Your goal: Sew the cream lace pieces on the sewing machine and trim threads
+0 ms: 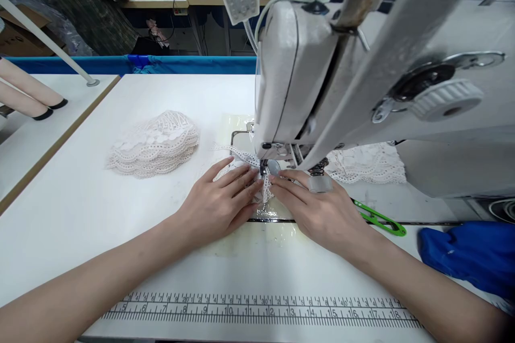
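Observation:
A piece of white lace lies under the presser foot of a sewing machine. My left hand rests palm down on the lace, left of the foot, with its fingers stretched out and apart. From the other side, my right hand reaches in below the machine head. Its fingers are extended, and their tips touch the lace by the foot; the machine partly covers this hand. Both hands lie flat rather than gripping. Part of the lace is hidden beneath my fingers.
A stack of lace pieces lies to the left, and more lace sits behind my right hand. Green thread snips and a blue cloth are at right. A printed ruler runs along the front. Across the back, a person stands.

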Tool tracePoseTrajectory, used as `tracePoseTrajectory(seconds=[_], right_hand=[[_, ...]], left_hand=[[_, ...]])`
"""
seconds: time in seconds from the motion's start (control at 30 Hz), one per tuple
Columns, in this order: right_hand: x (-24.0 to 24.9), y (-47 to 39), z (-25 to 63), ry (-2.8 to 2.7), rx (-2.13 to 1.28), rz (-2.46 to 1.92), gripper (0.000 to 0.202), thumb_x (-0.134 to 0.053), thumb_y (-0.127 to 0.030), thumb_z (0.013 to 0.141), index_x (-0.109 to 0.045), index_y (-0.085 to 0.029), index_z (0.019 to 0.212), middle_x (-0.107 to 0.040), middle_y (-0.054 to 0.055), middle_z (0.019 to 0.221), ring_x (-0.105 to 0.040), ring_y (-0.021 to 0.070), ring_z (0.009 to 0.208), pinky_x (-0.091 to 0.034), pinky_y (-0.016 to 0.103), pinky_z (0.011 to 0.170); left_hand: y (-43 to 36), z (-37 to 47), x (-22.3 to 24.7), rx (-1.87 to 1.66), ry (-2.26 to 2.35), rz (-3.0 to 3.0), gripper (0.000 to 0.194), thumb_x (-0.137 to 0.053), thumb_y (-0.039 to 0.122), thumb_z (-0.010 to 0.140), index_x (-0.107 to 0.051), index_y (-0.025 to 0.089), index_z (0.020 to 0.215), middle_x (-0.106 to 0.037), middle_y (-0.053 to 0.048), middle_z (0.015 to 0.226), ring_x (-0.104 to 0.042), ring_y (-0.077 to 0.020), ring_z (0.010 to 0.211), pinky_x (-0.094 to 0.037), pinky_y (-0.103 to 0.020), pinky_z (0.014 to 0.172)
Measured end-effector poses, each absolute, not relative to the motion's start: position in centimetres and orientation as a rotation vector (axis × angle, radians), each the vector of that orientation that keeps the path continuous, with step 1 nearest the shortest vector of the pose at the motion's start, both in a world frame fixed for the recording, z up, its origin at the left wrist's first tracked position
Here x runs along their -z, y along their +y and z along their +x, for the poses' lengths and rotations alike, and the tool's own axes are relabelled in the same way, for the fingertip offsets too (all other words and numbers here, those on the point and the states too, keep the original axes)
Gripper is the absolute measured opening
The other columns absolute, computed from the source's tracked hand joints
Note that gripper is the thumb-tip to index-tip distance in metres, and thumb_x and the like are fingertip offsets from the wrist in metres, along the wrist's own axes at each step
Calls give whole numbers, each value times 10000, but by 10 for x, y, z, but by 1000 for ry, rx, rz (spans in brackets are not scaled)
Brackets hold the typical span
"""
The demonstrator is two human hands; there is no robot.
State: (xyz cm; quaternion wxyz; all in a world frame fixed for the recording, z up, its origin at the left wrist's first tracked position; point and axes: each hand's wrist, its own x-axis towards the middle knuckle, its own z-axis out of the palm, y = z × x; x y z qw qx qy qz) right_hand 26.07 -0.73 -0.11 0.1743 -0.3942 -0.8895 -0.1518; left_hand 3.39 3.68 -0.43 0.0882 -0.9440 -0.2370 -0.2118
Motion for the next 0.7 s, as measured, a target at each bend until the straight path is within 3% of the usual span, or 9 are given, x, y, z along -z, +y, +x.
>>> tracePoseTrajectory(seconds=[0.27,0.43,0.6,0.7], right_hand=[[4,-7,259,-2514,436,-1137,391,-441,45,777,-672,-120,1046,-731,77,984,-626,208,1037,-382,434,1089],[6,-8,259,-2497,465,-1123,356,-455,10,840,-650,-132,1101,-724,74,1006,-629,202,1013,-412,426,1047],[2,-7,259,-2450,398,-1088,289,-475,-41,876,-625,-138,1103,-710,55,1040,-625,181,958,-471,353,930],[-2,-6,256,-2432,312,-1099,260,-471,-94,887,-611,-119,1104,-687,72,1076,-616,184,924,-476,338,866]], left_hand=[[37,33,7,619,-723,-2804,314,-505,292,947,-626,153,1201,-656,-92,1230,-628,-230,1134,-416,-470,1065],[36,32,4,706,-607,-2829,302,-570,346,912,-648,137,1115,-704,-86,1135,-653,-233,1071,-467,-444,1018],[37,30,6,793,-460,-2769,96,-616,170,878,-652,126,955,-738,-62,980,-694,-173,896,-547,-339,900],[37,30,7,814,-466,-2753,78,-589,119,888,-638,127,947,-740,-50,968,-694,-158,878,-552,-330,889]])
